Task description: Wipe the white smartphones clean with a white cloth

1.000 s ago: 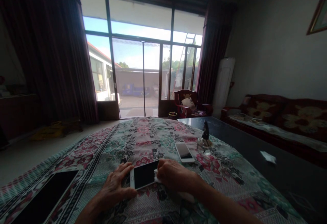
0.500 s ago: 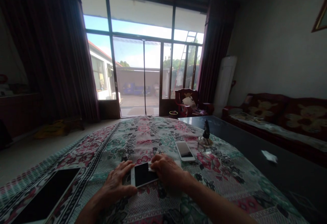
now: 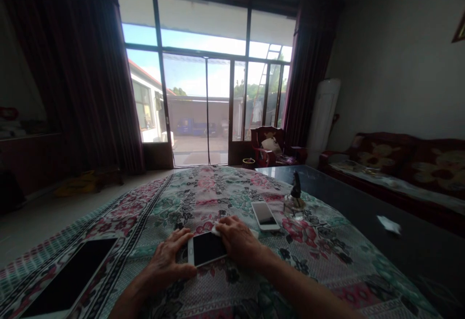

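A white-framed phone (image 3: 209, 248) with a dark screen lies sideways on the flowered cloth (image 3: 203, 290). My left hand (image 3: 167, 258) steadies its left end, thumb at the near edge and fingers at the far edge. Bent over the right end of the screen, my right hand (image 3: 240, 242) presses a white tissue (image 3: 215, 230), mostly hidden beneath the fingers. A second white phone (image 3: 265, 215) lies beyond my right hand. At the lower left rests a large dark-screened tablet (image 3: 70, 280) with a pale edge.
A small dark figurine on a clear base (image 3: 295, 193) stands right of the second phone. On the dark tabletop (image 3: 348, 212) at right lies a crumpled white tissue (image 3: 389, 224). Farther back are a wooden armchair (image 3: 269, 147), a sofa (image 3: 395, 159) and glass doors (image 3: 196, 110).
My right hand has shifted slightly toward the far edge of the phone with the tissue, uncovering more screen. My left hand keeps its place at the left end. The view has moved slightly.
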### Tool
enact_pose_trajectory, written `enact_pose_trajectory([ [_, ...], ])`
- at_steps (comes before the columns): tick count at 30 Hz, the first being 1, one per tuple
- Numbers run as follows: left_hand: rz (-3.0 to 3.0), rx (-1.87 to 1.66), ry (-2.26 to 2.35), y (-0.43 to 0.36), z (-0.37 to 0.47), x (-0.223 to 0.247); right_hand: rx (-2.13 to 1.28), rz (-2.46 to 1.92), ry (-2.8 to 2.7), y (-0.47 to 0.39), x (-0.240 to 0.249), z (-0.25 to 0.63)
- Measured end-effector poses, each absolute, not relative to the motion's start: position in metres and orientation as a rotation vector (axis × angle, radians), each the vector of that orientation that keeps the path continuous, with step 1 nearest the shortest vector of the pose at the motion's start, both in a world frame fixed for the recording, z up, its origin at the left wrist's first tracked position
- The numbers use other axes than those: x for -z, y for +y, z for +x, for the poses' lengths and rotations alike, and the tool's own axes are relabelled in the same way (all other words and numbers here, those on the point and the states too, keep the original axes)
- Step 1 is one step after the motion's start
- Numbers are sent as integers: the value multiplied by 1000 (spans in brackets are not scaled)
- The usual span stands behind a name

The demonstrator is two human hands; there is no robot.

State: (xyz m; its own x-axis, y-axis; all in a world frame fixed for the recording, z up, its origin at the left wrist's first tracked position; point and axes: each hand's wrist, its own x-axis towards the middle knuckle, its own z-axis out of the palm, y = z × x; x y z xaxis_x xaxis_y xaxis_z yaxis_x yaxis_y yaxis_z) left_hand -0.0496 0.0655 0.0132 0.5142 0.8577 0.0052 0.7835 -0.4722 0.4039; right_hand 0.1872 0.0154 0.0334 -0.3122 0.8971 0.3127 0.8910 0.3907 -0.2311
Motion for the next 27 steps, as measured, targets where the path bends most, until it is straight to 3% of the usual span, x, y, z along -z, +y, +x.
enact_pose_trajectory([
  [14, 2375, -296, 1355, 66, -51, -13, -173, -1133, -2454, -9, -33, 168],
  [22, 2331, -230, 1368, 57, -47, -27, -67, -1579, -2064, 20, -28, 178],
  [27, 2308, -229, 1355, 55, -47, -31, -77, -1495, -2153, 23, -26, 177],
])
